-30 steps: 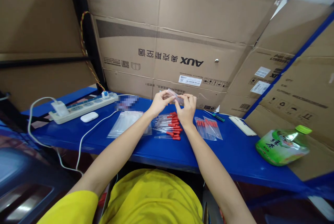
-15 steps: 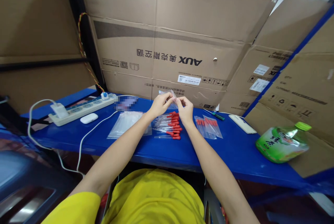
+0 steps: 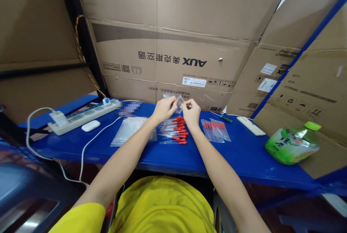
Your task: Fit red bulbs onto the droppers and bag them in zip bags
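Between my two hands is a clear plastic bag (image 3: 179,103), held up near the back of the blue table. My left hand (image 3: 165,109) pinches its left side, and my right hand (image 3: 191,113) pinches its right side. Just below my hands lies a pile of glass droppers with red rubber bulbs (image 3: 177,130), bulbs to the right. Left of the pile, partly behind my left forearm, is a stack of empty clear bags (image 3: 127,131). To the right of my right wrist, clear bags containing red-bulbed droppers (image 3: 215,130) lie overlapping.
A power strip (image 3: 86,115) with plugs and cables and a white case (image 3: 90,126) are on the left. A green-handled screwdriver (image 3: 225,118), a white phone (image 3: 251,126) and a green-labelled bottle (image 3: 292,144) stand to the right. Cardboard (image 3: 173,45) walls the back.
The bag's top has been spread wider between my fingers, and my hands are slightly further apart. The view has shifted a little; the things on the table have not moved.
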A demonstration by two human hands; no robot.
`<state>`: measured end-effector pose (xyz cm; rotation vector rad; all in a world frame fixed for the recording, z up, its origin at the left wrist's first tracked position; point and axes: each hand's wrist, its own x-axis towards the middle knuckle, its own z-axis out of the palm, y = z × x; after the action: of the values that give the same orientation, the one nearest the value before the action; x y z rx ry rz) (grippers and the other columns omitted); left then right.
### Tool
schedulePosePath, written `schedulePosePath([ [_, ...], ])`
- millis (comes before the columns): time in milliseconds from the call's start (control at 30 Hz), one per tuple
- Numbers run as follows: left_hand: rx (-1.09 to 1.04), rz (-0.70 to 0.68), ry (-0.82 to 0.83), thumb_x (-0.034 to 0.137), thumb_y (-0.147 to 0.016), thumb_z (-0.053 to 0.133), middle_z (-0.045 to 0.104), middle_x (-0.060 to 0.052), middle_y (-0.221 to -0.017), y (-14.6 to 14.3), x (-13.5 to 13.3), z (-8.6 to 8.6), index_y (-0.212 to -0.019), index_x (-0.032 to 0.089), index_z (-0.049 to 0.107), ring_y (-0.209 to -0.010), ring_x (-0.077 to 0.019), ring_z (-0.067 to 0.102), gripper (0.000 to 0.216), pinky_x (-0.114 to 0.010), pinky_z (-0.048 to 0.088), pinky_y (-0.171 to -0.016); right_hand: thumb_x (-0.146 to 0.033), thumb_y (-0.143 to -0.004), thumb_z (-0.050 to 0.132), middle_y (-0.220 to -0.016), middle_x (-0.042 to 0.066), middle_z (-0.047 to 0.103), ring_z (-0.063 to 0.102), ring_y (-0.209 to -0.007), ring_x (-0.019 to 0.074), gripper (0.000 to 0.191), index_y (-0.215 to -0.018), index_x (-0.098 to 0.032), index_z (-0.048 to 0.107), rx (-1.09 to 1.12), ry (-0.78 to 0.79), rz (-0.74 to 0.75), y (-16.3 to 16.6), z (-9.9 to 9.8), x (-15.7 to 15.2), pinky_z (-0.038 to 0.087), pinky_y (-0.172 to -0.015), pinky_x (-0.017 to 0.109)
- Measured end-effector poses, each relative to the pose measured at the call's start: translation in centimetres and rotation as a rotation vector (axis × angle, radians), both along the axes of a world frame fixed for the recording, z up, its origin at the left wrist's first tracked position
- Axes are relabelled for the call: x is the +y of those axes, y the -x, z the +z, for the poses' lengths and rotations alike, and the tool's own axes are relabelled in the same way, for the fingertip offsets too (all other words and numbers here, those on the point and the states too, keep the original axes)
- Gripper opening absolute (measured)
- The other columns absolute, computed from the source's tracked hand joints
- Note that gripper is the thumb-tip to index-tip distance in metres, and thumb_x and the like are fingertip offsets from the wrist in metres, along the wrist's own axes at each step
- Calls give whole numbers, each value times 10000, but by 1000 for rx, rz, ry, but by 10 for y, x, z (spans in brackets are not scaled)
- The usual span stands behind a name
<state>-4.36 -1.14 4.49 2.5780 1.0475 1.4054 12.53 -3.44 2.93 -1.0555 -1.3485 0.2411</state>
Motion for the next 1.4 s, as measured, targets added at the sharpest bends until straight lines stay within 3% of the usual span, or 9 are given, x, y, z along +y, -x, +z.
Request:
schedulePosePath([
  [200, 24, 24, 18, 373, -1031, 493, 631, -23, -754, 2, -2, 3, -855, 215, 589, -674, -177, 528, 255, -304, 339, -683, -358, -874, 639, -790, 12, 720, 670, -681, 191, 123, -891, -245, 594, -124, -27, 0, -16, -1, 2, 542, -713, 306],
  [500, 103, -171, 12, 464, -1052, 510, 630, -6, -706, -3, -12, 3, -827, 202, 622, -633, -156, 522, 363, -278, 331, -660, -191, -868, 560, -932, 29, 751, 706, -822, 240, 468, -1334, -238, 571, -271, 16, -25, -3, -11, 1, 559, -848, 368],
  [767, -283, -11, 187, 565, -1091, 374, 584, -21, -623, -29, -24, -10, -669, 201, 590, -639, -169, 557, 598, -302, 358, -690, -307, -851, 679, -1123, 40, 719, 731, -943, 186, 396, -1228, -273, 563, 492, -22, 224, -13, -1, 18, 616, -840, 320],
  [867, -487, -207, 519, 674, -1028, 479, 631, -35, -637, -44, -20, -17, -679, 193, 656, -654, -182, 596, 620, -298, 435, -717, -288, -797, 779, -1066, -15, 716, 708, -794, 133, 590, -1319, -330, 508, 726, 14, 422, -13, 4, 18, 623, -789, 286],
  [967, -919, -519, 749, 635, -951, 665, 777, -83, -1055, -55, -19, -14, -1015, 216, 767, -1041, -237, 711, 436, -325, 517, -942, -257, -755, 828, -991, -43, 716, 694, -749, 119, 672, -1339, -344, 508, 773, 79, 573, -9, 5, 14, 622, -749, 260],
  [1067, -1315, -671, 849, 536, -963, 703, 723, -78, -1360, -57, -21, -4, -1220, 259, 721, -1348, -253, 630, 379, -382, 481, -1135, -289, -726, 880, -958, -43, 717, 700, -763, 142, 706, -1336, -333, 527, 682, 154, 655, 1, -2, 10, 624, -700, 268],
  [1167, -1533, -698, 840, 489, -998, 665, 732, -90, -1346, -48, -22, 6, -1185, 237, 696, -1327, -260, 658, 315, -410, 514, -1137, -356, -730, 894, -943, -30, 696, 684, -731, 167, 766, -1386, -307, 501, 471, 222, 585, 9, -9, 7, 621, -664, 309],
  [1300, -1668, -634, 889, 425, -1019, 630, 774, -59, -1118, -35, -18, 10, -1056, 221, 668, -1130, -222, 738, 210, -400, 576, -1064, -349, -797, 865, -1159, 63, 654, 676, -890, 228, 757, -1467, -271, 522, -16, 81, 139, 7, -10, -3, 612, -852, 429],
  [1400, -1666, -614, 968, 390, -1008, 631, 769, -48, -986, -33, -15, 8, -1002, 202, 662, -956, -196, 752, 191, -368, 608, -972, -297, -902, 799, -1282, 119, 623, 596, -1176, 308, 528, -1407, -264, 649, -433, -145, -74, 1, -4, -14, 520, -1031, 471],
])
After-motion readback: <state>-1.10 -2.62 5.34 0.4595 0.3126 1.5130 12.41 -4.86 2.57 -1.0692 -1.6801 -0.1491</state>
